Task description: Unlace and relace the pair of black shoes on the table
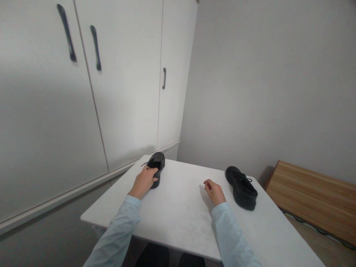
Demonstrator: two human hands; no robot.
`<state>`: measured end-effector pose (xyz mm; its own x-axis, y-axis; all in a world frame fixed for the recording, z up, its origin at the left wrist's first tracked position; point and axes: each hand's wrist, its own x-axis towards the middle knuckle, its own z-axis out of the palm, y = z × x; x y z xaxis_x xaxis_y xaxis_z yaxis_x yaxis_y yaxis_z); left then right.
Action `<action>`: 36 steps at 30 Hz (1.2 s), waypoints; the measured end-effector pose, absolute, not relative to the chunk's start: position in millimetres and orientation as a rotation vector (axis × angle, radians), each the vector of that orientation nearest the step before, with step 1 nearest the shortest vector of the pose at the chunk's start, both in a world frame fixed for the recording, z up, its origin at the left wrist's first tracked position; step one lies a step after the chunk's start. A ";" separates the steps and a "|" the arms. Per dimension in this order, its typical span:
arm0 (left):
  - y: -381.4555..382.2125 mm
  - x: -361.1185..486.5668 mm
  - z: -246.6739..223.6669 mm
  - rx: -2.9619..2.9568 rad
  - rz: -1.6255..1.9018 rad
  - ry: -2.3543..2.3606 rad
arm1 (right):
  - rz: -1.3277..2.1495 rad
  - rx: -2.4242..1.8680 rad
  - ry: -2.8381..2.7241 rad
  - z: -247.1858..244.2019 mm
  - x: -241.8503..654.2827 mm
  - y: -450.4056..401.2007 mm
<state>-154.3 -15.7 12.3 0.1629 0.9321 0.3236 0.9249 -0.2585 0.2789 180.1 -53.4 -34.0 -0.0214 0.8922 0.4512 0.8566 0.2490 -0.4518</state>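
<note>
A black shoe (pixel 158 157) lies at the far left corner of the white table (pixel 178 211), with a thin lace end sticking out to its left. My left hand (pixel 143 181) grips this shoe near its opening, thumb and fingers closed on the rim. Part of the shoe is hidden behind the hand. A second black lace-up shoe (pixel 241 189) rests on the right side of the table, its lace tied in a bow. Just left of it, my right hand (pixel 215 191) hovers over the tabletop with fingers curled; whether anything is between them is hidden.
White cabinet doors (pixel 130 85) with dark handles run along the left, close to the table's far left corner. A grey wall (pixel 267 89) stands behind. To the right is a wood-grain board (pixel 314 200), with a dark cable (pixel 308 225) along its lower edge.
</note>
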 end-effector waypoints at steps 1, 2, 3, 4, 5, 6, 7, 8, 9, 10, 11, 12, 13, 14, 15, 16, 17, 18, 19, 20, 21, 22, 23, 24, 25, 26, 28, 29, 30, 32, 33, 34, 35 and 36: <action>-18.8 -150.4 13.1 2.397 0.702 1.893 | 0.068 -1.596 -1.859 -33.9 180.0 -53.3; -21.9 -146.0 14.2 2.416 0.721 1.881 | 0.070 -1.597 -1.856 -33.9 180.0 -53.2; -25.1 -141.1 15.4 2.434 0.737 1.861 | 0.075 -1.598 -1.855 -34.1 180.2 -53.0; -28.3 -135.8 16.7 2.453 0.751 1.837 | 0.084 -1.597 -1.856 -34.5 180.5 -52.7; -31.6 -130.1 18.0 2.475 0.753 1.803 | 0.092 -1.597 -1.856 -34.9 180.8 -52.4; -34.8 -124.2 19.3 2.495 0.748 1.772 | 0.100 -1.597 -1.855 -35.3 181.2 -52.1; -38.1 -118.1 20.5 2.512 0.746 1.749 | 0.107 -1.598 -1.854 -35.7 181.5 -51.9; -41.3 -112.0 21.5 2.534 0.747 1.715 | 0.112 -1.601 -1.853 -36.0 181.7 -51.7; -44.6 -105.8 22.5 2.551 0.757 1.690 | 0.115 -1.604 -1.850 -36.2 181.9 -51.6; -47.9 -99.8 23.4 2.570 0.765 1.662 | 0.117 -1.605 -1.848 -36.3 181.9 -51.6; -51.2 -93.8 24.1 2.585 0.782 1.637 | 0.118 -1.605 -1.847 -36.2 181.9 -51.7; -54.7 -87.9 24.7 2.608 0.796 1.597 | 0.119 -1.603 -1.847 -36.0 181.8 -51.9; -58.2 -82.1 25.1 2.628 0.809 1.563 | 0.117 -1.600 -1.847 -35.7 181.6 -52.1; -61.7 -76.2 25.1 2.647 0.816 1.534 | 0.114 -1.596 -1.848 -35.3 181.4 -52.5; -65.2 -70.5 24.9 2.668 0.811 1.501 | 0.111 -1.594 -1.848 -34.9 181.2 -52.8; -68.7 -64.7 24.2 2.679 0.803 1.479 | 0.105 -1.591 -1.847 -34.5 180.9 -53.2; -72.1 -59.1 23.1 2.687 0.789 1.457 | 0.099 -1.590 -1.847 -34.0 180.7 -53.6; -75.3 -53.5 21.6 2.695 0.773 1.431 | 0.091 -1.589 -1.845 -33.4 180.5 -53.9; -78.5 -48.0 19.7 2.703 0.766 1.410 | 0.084 -1.589 -1.840 -32.8 180.4 -54.3; -81.6 -42.7 17.6 2.711 0.761 1.390 | 0.079 -1.591 -1.832 -32.0 180.3 -54.6; -84.6 -37.6 15.4 2.715 0.753 1.376 | 0.077 -1.595 -1.823 -31.1 180.3 -54.9; -87.7 -32.7 13.2 2.719 0.742 1.361 | 0.079 -1.600 -1.813 -30.2 180.3 -55.2; -90.9 -27.9 11.2 2.721 0.729 1.346 | 0.082 -1.607 -1.800 -29.1 180.5 -55.6; -94.1 -23.4 9.5 2.722 0.720 1.337 | 0.089 -1.613 -1.787 -27.9 180.7 -55.9; -97.4 -19.1 8.2 2.721 0.718 1.328 | 0.097 -1.619 -1.775 -26.8 181.0 -56.2; -100.8 -15.1 7.1 2.719 0.719 1.318 | 0.105 -1.625 -1.764 -25.8 181.3 -56.5; -107.1 -7.7 5.7 2.714 0.726 1.303 | 0.123 -1.630 -1.745 -24.1 181.8 -57.0; -109.8 -4.4 5.1 2.712 0.724 1.297 | 0.130 -1.632 -1.736 -23.4 182.0 -57.2; -112.1 -1.4 4.6 2.710 0.722 1.295 | 0.136 -1.634 -1.728 -23.0 182.1 -57.4; -115.0 3.6 3.6 2.704 0.718 1.292 | 0.147 -1.630 -1.711 -22.3 182.0 -57.7; -115.8 5.4 3.1 2.701 0.719 1.291 | 0.153 -1.624 -1.702 -22.0 181.8 -57.9; -116.1 6.8 2.7 2.697 0.722 1.288 | 0.160 -1.616 -1.692 -21.5 181.4 -58.2; -116.0 7.7 2.5 2.693 0.727 1.285 | 0.171 -1.606 -1.680 -20.9 180.9 -58.6; -115.9 8.0 2.4 2.688 0.731 1.282 | 0.185 -1.593 -1.664 -20.0 180.3 -59.1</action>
